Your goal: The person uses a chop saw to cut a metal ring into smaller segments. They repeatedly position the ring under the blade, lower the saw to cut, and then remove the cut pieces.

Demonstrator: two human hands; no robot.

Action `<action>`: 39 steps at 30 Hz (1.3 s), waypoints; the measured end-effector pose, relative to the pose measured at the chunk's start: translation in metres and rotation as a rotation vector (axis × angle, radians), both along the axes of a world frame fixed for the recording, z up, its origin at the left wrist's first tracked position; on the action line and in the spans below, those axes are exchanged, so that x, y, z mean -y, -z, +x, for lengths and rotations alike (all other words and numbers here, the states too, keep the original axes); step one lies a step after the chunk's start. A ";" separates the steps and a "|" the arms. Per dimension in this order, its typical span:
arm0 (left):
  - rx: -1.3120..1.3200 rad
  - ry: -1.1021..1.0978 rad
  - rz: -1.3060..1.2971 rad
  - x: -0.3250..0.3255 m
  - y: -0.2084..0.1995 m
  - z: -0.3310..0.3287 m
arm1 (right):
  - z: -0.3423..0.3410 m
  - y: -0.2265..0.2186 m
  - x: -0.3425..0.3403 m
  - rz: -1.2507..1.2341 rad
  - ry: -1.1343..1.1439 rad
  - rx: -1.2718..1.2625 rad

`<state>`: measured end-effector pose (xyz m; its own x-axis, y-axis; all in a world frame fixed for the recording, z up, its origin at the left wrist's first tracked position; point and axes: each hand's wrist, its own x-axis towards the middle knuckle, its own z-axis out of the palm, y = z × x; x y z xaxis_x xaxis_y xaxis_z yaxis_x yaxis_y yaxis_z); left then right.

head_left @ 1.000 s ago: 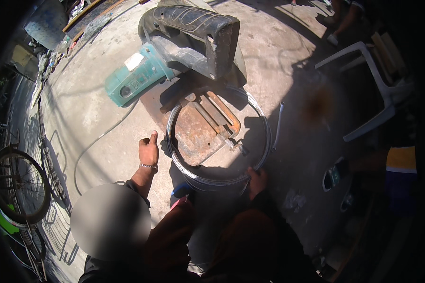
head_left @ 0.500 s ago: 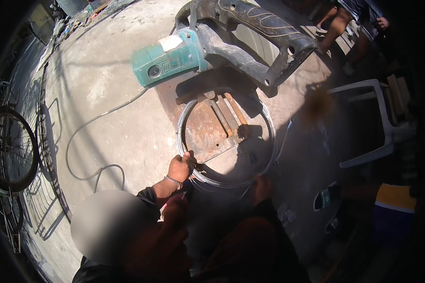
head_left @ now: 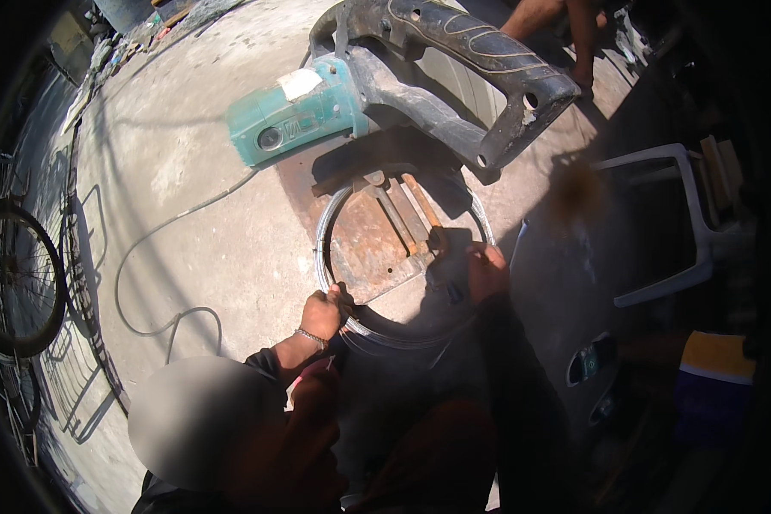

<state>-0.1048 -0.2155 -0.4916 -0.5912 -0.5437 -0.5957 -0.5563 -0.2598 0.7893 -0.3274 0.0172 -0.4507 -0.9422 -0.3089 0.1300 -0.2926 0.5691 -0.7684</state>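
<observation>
On the far left a bicycle wheel stands at the edge of the view, and a grey cord loops over the concrete floor to the green motor of a saw. Next comes the left hand, closed around the lower left of a coil of wire, thumb on top. The coil is right in front of the person, low over the saw's rusty plate, so that the clamp shows through its ring.

The coil looks like bare metal in many turns: moderately heavy, springy rather than soft, smooth enough for the turns to slide on one another, and hard to break though easy to kink. Taking all the turns together in each fist, at opposite sides, should stop it from fanning out. A loose tail sticks out at the bottom and could scratch, so fingers are better off away from it.

Above and farther right is the saw's black handle. The right hand is at the coil's right side, fingers curled; in that shade I cannot tell whether they grip the wire. A white chair stands farthest right.
</observation>
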 end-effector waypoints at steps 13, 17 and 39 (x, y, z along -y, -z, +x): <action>0.071 0.015 -0.118 -0.010 -0.021 -0.003 | -0.085 0.047 0.160 0.092 -0.243 0.119; 0.119 0.058 -0.188 -0.005 -0.011 0.004 | -0.072 0.030 0.183 0.196 -0.168 0.184; 0.102 0.056 -0.058 -0.001 0.005 0.007 | -0.074 0.063 0.194 -0.065 -0.051 0.263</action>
